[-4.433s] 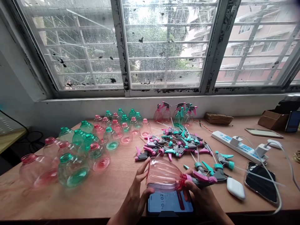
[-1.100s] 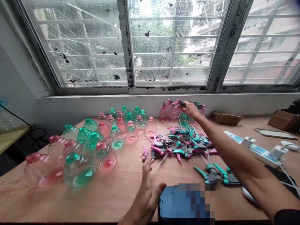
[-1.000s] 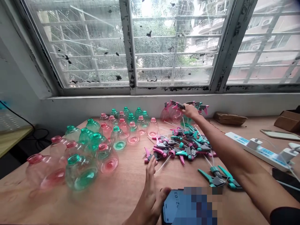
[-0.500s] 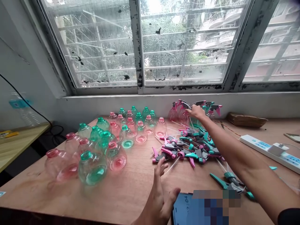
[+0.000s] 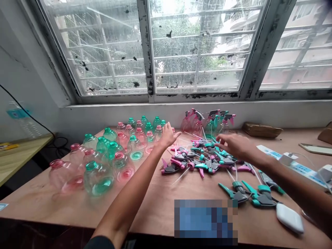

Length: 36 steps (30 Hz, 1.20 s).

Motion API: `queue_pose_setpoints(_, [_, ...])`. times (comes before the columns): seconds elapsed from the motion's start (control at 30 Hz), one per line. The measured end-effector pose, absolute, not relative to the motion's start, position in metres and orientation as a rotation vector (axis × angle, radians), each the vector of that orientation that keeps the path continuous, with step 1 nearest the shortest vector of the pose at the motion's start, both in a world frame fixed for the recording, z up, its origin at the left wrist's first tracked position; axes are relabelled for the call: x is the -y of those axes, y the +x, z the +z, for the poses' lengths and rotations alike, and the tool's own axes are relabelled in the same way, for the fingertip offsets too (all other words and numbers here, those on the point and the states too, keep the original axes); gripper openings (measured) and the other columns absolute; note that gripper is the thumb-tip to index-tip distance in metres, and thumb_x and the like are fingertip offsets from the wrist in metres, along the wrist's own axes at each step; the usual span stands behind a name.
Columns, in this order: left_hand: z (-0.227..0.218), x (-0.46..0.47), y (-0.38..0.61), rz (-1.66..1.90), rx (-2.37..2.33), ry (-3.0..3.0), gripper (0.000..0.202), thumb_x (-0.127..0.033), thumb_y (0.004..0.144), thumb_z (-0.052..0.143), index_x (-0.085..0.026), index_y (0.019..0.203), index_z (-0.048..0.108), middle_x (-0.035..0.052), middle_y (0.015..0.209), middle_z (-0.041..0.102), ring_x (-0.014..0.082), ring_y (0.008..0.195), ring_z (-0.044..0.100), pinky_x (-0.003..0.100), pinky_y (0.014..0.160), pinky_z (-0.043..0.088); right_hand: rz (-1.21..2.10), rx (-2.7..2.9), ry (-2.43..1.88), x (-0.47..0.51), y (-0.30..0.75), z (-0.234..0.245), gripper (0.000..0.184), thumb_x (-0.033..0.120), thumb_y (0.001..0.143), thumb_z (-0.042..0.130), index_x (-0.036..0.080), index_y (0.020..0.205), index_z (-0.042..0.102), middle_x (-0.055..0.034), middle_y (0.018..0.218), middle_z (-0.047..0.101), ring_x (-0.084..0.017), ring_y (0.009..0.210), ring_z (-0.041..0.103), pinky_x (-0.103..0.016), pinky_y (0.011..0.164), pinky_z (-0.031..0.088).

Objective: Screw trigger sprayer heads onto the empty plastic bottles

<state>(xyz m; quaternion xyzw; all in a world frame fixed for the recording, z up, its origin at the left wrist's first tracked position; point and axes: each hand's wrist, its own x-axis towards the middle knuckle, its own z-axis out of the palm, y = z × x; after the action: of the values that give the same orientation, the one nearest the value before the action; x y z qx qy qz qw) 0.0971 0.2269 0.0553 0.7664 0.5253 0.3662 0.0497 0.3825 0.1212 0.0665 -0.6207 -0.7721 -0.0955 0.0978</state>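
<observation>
My left hand [image 5: 168,135] reaches far across the table with fingers spread, right by the pink bottle at the near end of the back row of empty bottles [image 5: 145,129]. My right hand [image 5: 234,144] hovers with fingers apart over the pile of pink and teal spray trigger heads [image 5: 202,159], holding nothing. Several finished spray bottles [image 5: 207,122] with trigger heads stand by the wall under the window. More empty pink and green bottles [image 5: 98,166] lie and stand at the left.
A phone [image 5: 206,218] lies at the table's front edge, its screen blurred out. Loose teal trigger heads [image 5: 249,193] and a white case [image 5: 289,213] lie at the right front. A white power strip [image 5: 298,166] with chargers runs along the right. A brown packet [image 5: 261,130] sits by the wall.
My right hand let go of the finished bottle at the wall and drew back over the trigger pile. My left hand went forward from the phone to the back row of bottles.
</observation>
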Motion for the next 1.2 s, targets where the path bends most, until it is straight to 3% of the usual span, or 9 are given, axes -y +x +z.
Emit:
queue_pose_setpoints(0.1, [0.043, -0.248, 0.113, 1.094, -1.660, 2.314, 0.036, -0.030, 0.096, 0.063, -0.018, 0.129, 0.057, 0.0105, 0.134, 0.059, 0.0279, 0.115, 0.063, 0.051, 0.095, 0.053, -0.247, 2.466, -1.667, -0.094, 0.391, 0.045, 0.018, 0.035, 0.096, 0.053, 0.025, 0.096, 0.069, -0.0063, 0.092, 0.077, -0.026, 0.077, 0.071, -0.031, 0.057, 0.046])
queue_pose_setpoints(0.2, [0.039, -0.245, 0.118, 1.150, -1.628, 2.339, 0.035, -0.030, 0.096, 0.063, -0.017, 0.129, 0.058, 0.0102, 0.132, 0.060, 0.0271, 0.112, 0.064, 0.050, 0.093, 0.055, -0.198, 2.448, -1.530, -0.073, 0.389, 0.026, 0.020, 0.031, 0.098, 0.051, 0.025, 0.106, 0.068, -0.0080, 0.103, 0.075, -0.027, 0.087, 0.071, -0.035, 0.067, 0.054])
queue_pose_setpoints(0.3, [0.059, -0.231, 0.113, 1.279, -1.491, 2.423, 0.040, -0.026, 0.094, 0.065, -0.018, 0.132, 0.054, 0.0114, 0.139, 0.055, 0.0298, 0.122, 0.058, 0.052, 0.101, 0.050, -0.155, 2.392, -1.397, -0.059, 0.371, 0.014, 0.024, 0.028, 0.096, 0.055, 0.022, 0.118, 0.065, -0.0123, 0.119, 0.072, -0.031, 0.105, 0.068, -0.042, 0.082, 0.057])
queue_pose_setpoints(0.43, [0.096, -0.180, 0.097, 1.452, -1.257, 2.547, 0.059, -0.019, 0.088, 0.071, -0.018, 0.139, 0.041, 0.0150, 0.150, 0.044, 0.0286, 0.141, 0.042, 0.047, 0.115, 0.038, -0.124, 2.281, -1.263, -0.057, 0.328, 0.010, 0.031, 0.021, 0.097, 0.055, 0.022, 0.127, 0.061, -0.0129, 0.130, 0.067, -0.031, 0.116, 0.063, -0.046, 0.092, 0.056])
queue_pose_setpoints(0.57, [0.099, -0.099, 0.075, 1.410, -0.973, 2.730, 0.054, -0.024, 0.089, 0.070, -0.023, 0.137, 0.045, 0.0102, 0.139, 0.053, 0.0292, 0.135, 0.047, 0.050, 0.116, 0.037, -0.289, 2.404, -1.198, -0.074, 0.287, 0.014, 0.050, -0.002, 0.091, 0.049, 0.020, 0.134, 0.058, -0.0111, 0.144, 0.059, -0.028, 0.124, 0.057, -0.045, 0.101, 0.051])
queue_pose_setpoints(0.7, [0.067, -0.045, 0.054, 1.050, -0.906, 2.779, 0.057, -0.019, 0.088, 0.069, -0.031, 0.139, 0.048, 0.0086, 0.139, 0.050, 0.0277, 0.129, 0.053, 0.042, 0.105, 0.049, -0.379, 2.508, -1.268, -0.104, 0.259, 0.016, 0.044, 0.003, 0.091, 0.057, 0.017, 0.133, 0.058, -0.0151, 0.139, 0.062, -0.031, 0.120, 0.059, -0.044, 0.093, 0.052])
queue_pose_setpoints(0.93, [0.005, -0.035, 0.033, 1.308, -1.097, 2.660, 0.064, -0.032, 0.085, 0.076, -0.024, 0.138, 0.040, 0.0124, 0.130, 0.061, 0.0307, 0.120, 0.060, 0.046, 0.101, 0.050, -0.445, 2.538, -1.315, -0.134, 0.242, 0.020, 0.024, 0.003, 0.089, 0.063, 0.013, 0.109, 0.068, -0.0156, 0.108, 0.076, -0.033, 0.106, 0.065, -0.043, 0.088, 0.051])
queue_pose_setpoints(1.1, [-0.008, -0.033, 0.030, 1.344, -1.139, 2.671, 0.057, -0.030, 0.087, 0.074, -0.024, 0.134, 0.043, 0.0127, 0.131, 0.061, 0.0293, 0.118, 0.060, 0.045, 0.098, 0.050, -0.407, 2.305, -1.298, -0.087, 0.274, 0.047, 0.030, 0.016, 0.103, 0.048, 0.017, 0.131, 0.058, -0.0123, 0.127, 0.070, -0.028, 0.113, 0.064, -0.042, 0.091, 0.053])
queue_pose_setpoints(1.2, [-0.008, -0.032, 0.029, 1.335, -1.137, 2.664, 0.054, -0.030, 0.088, 0.073, -0.024, 0.133, 0.043, 0.0124, 0.132, 0.061, 0.0289, 0.118, 0.059, 0.045, 0.098, 0.050, -0.119, 1.723, -1.128, -0.034, 0.296, 0.052, 0.026, 0.028, 0.100, 0.055, 0.027, 0.126, 0.061, -0.0063, 0.116, 0.076, -0.027, 0.102, 0.071, -0.043, 0.086, 0.057])
